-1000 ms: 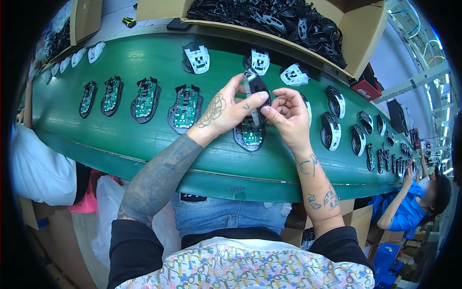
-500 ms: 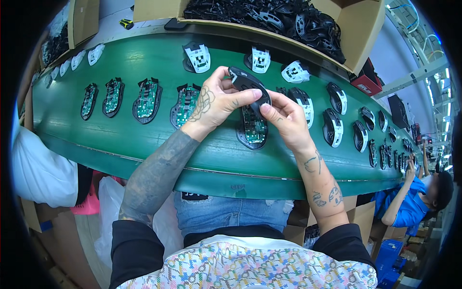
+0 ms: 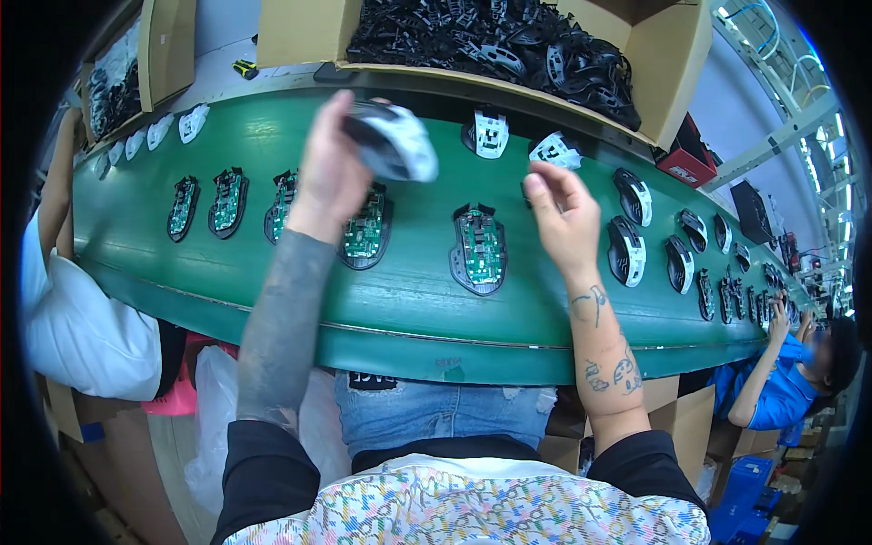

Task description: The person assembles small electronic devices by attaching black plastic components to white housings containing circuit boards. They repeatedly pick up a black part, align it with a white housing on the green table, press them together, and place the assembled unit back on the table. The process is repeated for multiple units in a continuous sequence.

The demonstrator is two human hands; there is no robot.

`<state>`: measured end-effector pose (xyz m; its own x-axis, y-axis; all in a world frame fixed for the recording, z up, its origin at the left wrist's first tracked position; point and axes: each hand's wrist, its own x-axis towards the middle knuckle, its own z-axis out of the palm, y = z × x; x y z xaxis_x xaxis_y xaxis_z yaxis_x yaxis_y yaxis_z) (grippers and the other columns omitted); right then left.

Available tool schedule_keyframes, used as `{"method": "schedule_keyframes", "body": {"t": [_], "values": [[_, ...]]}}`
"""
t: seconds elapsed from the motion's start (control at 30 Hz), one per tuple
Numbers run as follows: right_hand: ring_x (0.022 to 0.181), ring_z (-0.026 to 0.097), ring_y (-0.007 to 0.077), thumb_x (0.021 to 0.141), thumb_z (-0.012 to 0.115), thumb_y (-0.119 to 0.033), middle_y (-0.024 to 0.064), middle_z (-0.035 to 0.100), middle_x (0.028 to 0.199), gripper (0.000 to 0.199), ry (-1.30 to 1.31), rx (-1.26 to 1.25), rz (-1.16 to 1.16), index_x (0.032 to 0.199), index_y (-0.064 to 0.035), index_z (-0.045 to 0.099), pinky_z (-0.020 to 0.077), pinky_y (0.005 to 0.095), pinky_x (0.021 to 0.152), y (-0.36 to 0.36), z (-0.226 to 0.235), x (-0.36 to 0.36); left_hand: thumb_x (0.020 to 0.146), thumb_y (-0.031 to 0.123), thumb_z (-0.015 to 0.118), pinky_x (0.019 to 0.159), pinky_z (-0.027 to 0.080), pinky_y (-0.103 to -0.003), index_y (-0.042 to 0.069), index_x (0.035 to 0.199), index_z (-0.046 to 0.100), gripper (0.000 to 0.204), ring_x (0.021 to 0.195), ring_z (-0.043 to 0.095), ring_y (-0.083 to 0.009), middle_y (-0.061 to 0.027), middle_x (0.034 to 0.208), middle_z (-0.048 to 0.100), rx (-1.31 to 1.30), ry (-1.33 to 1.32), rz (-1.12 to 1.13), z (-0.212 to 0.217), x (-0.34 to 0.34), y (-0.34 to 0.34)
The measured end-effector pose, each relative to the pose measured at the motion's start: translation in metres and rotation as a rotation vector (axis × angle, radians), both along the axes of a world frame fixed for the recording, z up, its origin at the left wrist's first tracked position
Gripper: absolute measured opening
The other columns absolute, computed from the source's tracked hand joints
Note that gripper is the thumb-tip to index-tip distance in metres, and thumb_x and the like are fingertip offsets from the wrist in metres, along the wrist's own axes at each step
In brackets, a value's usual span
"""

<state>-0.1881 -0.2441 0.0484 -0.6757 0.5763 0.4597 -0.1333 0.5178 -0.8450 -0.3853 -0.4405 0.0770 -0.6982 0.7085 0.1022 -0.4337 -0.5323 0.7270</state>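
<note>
A black-and-white computer mouse shell [image 3: 406,145], blurred by motion, is in my left hand [image 3: 331,168] above the far side of the green belt. My right hand [image 3: 568,213] hovers over the belt with its fingers bent and thumb apart, and nothing shows in its grasp. A small dark part peeks out beside its thumb, mostly hidden. Between my hands lies a mouse base with a green circuit board [image 3: 480,250]. Another mouse base [image 3: 366,232] is partly behind my left wrist. Beyond my right hand sit two white-and-black shells [image 3: 490,133].
More mouse bases [image 3: 227,202] line the left side of the green belt [image 3: 418,309]. Mouse shells [image 3: 627,250] stand at right. A cardboard box [image 3: 668,68] of dark parts spans the back. Other people sit at left and right, one in a blue shirt [image 3: 772,386].
My hands have parted; the black part they held together is no longer plainly visible. My left hand has moved left and picked up the far-left shell. The bases have shifted slightly right.
</note>
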Motion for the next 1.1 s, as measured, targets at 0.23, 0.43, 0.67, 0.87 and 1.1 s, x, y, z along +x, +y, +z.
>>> {"method": "schedule_keyframes", "body": {"t": [0.23, 0.43, 0.67, 0.87, 1.1], "values": [[0.106, 0.057, 0.0271, 0.079, 0.067, -0.019, 0.0085, 0.065, 0.103, 0.032, -0.378, 0.816, -0.25, 0.108, -0.0078, 0.063, 0.0315, 0.0481, 0.103, 0.019, -0.007, -0.003, 0.09, 0.05, 0.048, 0.093, 0.044, -0.041, -0.006, 0.118, 0.054, 0.063, 0.11, 0.056, -0.0348, -0.025, 0.116, 0.058, -1.048, 0.67, 0.773, -0.026, -0.162, -0.079], [0.1, 0.058, 0.0245, 0.078, 0.064, -0.011, 0.0069, 0.064, 0.096, 0.031, -0.568, 0.93, -0.228, 0.109, -0.0104, 0.063, 0.0201, 0.0552, 0.109, 0.011, -0.009, 0.0, 0.086, 0.051, 0.054, 0.098, 0.039, -0.042, -0.004, 0.113, 0.057, 0.061, 0.11, 0.052, -0.0367, -0.0235, 0.113, 0.057, -1.402, 1.409, 0.995, -0.032, -0.19, -0.092], [0.096, 0.059, 0.0244, 0.078, 0.064, -0.008, 0.0075, 0.064, 0.094, 0.029, -0.509, 0.878, -0.134, 0.107, -0.0106, 0.063, 0.0235, 0.05, 0.109, 0.009, -0.004, -0.007, 0.077, 0.05, 0.064, 0.094, 0.044, -0.043, 0.002, 0.117, 0.055, 0.063, 0.111, 0.052, -0.0352, -0.0219, 0.119, 0.053, -1.896, 1.237, 1.059, -0.032, -0.276, -0.172], [0.091, 0.059, 0.027, 0.076, 0.067, -0.009, 0.0087, 0.063, 0.091, 0.029, -0.55, 0.896, -0.162, 0.106, -0.0096, 0.064, 0.0297, 0.0485, 0.105, 0.005, -0.001, -0.01, 0.075, 0.049, 0.068, 0.104, 0.036, -0.044, 0.008, 0.133, 0.042, 0.076, 0.126, 0.041, -0.0376, -0.0233, 0.13, 0.046, -1.954, 1.09, 1.058, -0.047, -0.336, -0.21], [0.07, 0.06, 0.0259, 0.068, 0.078, -0.016, 0.0108, 0.063, 0.083, 0.034, -0.409, 0.623, -0.18, 0.099, -0.0065, 0.066, 0.0481, 0.0358, 0.069, -0.015, 0.012, -0.015, 0.071, 0.046, 0.074, 0.085, 0.05, -0.042, -0.009, 0.13, 0.035, 0.089, 0.099, 0.061, -0.0366, -0.0234, 0.112, 0.059, -1.9, 1.037, 1.019, -0.036, -0.325, -0.224]]}}
